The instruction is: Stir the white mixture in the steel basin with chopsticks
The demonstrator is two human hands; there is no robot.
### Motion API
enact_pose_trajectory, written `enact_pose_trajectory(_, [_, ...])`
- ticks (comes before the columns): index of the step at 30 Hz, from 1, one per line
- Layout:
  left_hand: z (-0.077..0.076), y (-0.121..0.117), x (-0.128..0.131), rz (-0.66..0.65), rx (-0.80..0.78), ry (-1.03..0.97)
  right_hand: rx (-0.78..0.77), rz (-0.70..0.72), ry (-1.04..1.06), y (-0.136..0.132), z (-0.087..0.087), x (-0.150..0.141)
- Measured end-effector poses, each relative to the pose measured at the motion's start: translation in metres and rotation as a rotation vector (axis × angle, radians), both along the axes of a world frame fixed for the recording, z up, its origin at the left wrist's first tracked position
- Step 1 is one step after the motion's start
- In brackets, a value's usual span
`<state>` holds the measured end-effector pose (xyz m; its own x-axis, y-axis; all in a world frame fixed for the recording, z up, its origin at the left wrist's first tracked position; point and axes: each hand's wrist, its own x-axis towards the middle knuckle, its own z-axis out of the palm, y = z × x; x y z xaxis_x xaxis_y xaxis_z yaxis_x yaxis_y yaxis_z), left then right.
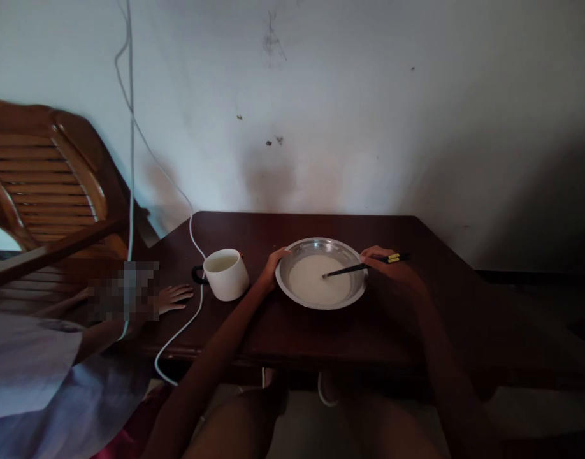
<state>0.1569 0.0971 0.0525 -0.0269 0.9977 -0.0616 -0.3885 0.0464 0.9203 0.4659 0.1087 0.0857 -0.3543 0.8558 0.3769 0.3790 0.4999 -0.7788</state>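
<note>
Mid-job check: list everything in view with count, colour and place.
Bowl: one, silver, on table
Mixture: one batch, off-white, in bowl
Chopsticks: apparently two, black with yellow bands, tips in mixture
Mug: one, white, left of bowl
Table: one, red-brown, against wall
Wall: one, pale, behind
Chair: one, brown, left
Cables: apparently two, white, left
Another person: one, pale clothing, left
Left hand: one, at bowl's left rim
Right hand: one, holding chopsticks

Surface (235,223): dark reddish-brown, glossy, stretching before me
Bowl (320,247): metal, in front of me, pale liquid inside
Mug (225,284): white, dark-handled, to my left
Cable (201,298): white, trailing beside the mug
Another person's hand (175,296): spread near the mug
</note>
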Motion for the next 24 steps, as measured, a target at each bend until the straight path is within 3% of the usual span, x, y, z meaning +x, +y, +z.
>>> enact_pose_trajectory(3, [0.002, -0.002, 0.0, -0.011, -0.01, -0.005, -0.01, 0.135, -0.036, -0.002, 0.0, -0.005])
enact_pose_trajectory(9, [0.006, -0.005, 0.001, -0.013, -0.013, -0.019, 0.085, -0.117, -0.001, 0.008, -0.006, 0.001])
enact_pose_trajectory(14, [0.007, -0.008, 0.003, 0.033, -0.012, 0.014, 0.123, 0.054, -0.04, 0.005, -0.007, -0.003])
enact_pose_trajectory(19, [0.006, -0.006, 0.002, 0.004, -0.015, -0.006, 0.185, -0.112, 0.005, 0.007, -0.01, -0.005])
enact_pose_trajectory(24, [0.005, -0.005, 0.001, 0.003, -0.012, 0.034, 0.119, 0.07, -0.033, 0.004, -0.009, -0.005])
